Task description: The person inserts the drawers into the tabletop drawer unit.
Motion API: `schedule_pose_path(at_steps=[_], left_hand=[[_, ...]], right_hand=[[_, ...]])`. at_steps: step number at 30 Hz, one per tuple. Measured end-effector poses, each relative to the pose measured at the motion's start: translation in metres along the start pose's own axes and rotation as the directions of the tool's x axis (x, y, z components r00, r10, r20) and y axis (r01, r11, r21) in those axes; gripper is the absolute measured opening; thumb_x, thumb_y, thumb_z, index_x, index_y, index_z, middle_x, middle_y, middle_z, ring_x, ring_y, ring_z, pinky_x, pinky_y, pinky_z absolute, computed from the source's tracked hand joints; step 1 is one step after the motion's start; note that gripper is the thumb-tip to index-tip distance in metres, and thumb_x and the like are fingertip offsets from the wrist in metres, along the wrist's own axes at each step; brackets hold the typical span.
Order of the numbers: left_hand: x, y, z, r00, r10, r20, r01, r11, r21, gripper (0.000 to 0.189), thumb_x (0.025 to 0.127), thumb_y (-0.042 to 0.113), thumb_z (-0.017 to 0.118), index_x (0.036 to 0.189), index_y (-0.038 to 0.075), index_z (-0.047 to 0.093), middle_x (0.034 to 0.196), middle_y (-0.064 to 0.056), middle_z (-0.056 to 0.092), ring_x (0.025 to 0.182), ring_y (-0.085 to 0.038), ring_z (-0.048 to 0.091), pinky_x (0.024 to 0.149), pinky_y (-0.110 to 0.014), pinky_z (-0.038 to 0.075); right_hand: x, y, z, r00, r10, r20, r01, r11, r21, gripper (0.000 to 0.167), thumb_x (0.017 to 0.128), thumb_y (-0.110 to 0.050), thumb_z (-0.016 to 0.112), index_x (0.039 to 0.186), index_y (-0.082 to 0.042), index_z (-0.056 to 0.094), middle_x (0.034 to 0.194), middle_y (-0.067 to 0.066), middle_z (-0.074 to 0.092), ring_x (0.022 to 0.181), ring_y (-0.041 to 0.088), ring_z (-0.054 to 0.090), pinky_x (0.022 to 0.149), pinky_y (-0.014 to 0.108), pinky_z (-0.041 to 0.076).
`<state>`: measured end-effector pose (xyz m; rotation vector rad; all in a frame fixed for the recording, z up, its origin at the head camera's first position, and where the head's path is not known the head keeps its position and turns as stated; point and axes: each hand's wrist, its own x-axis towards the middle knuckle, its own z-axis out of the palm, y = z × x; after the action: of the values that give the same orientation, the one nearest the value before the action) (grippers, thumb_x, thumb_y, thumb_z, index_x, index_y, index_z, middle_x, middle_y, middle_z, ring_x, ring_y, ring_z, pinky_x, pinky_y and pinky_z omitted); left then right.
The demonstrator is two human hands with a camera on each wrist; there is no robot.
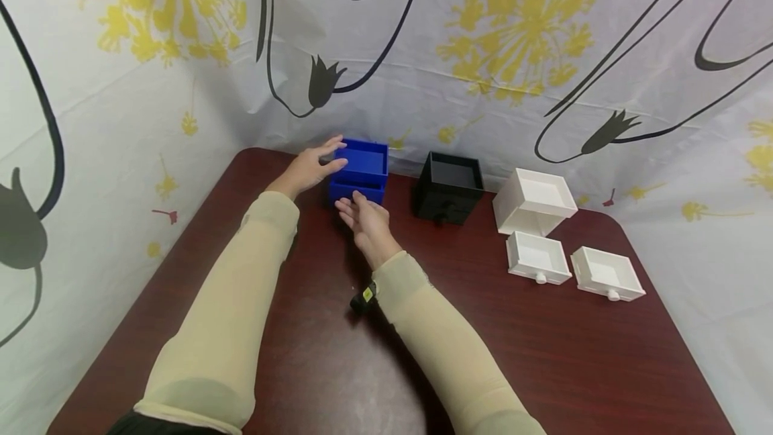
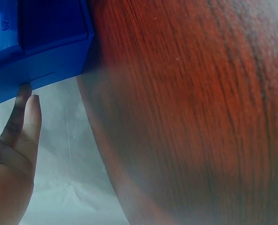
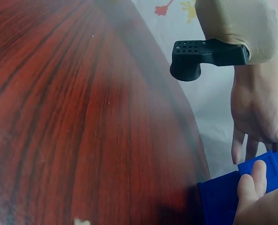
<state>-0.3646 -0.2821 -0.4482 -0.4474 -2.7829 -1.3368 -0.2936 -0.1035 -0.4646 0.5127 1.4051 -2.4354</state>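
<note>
A small blue box (image 1: 365, 158) with a shallow top tray stands near the back edge at the left. Its front drawer (image 1: 345, 192) is pulled out a little, leaving a dark gap behind its front. My left hand (image 1: 309, 168) is at the box's left side, thumb and fingers extended against it. In the left wrist view, extended fingers (image 2: 32, 115) reach the side wall of the blue box. Palm up, my right hand (image 1: 370, 223) has its fingertips right at the drawer front; its knob is hidden.
To the right stands a black box (image 1: 449, 188) with a knobbed drawer. Beyond it is a white box (image 1: 534, 200) with an open front. Two white drawers, a nearer-left one (image 1: 539, 258) and a right one (image 1: 606, 274), lie before it. Patterned cloth (image 1: 410, 86) hangs behind the table.
</note>
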Motion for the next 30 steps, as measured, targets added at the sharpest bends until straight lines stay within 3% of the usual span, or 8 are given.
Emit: schedule_pose_path(at_steps=[30], left_hand=[[-0.0001,0.0006,0.0005,1.000,-0.007,-0.006,0.007,1.000,0.004,0.063,0.101,0.054,0.055,0.155,0.024,0.046,0.167,0.009,0.024,0.151,-0.028,0.028,0.120,-0.054,0.022]], right_hand=[[0.0067,-0.0045,0.0002,1.000,0.009,0.028,-0.010,1.000,0.018,0.045,0.103,-0.016,0.063,0.142,0.003,0.052,0.105,0.017,0.073,0.098,0.023,0.074,0.095,0.039,0.055]])
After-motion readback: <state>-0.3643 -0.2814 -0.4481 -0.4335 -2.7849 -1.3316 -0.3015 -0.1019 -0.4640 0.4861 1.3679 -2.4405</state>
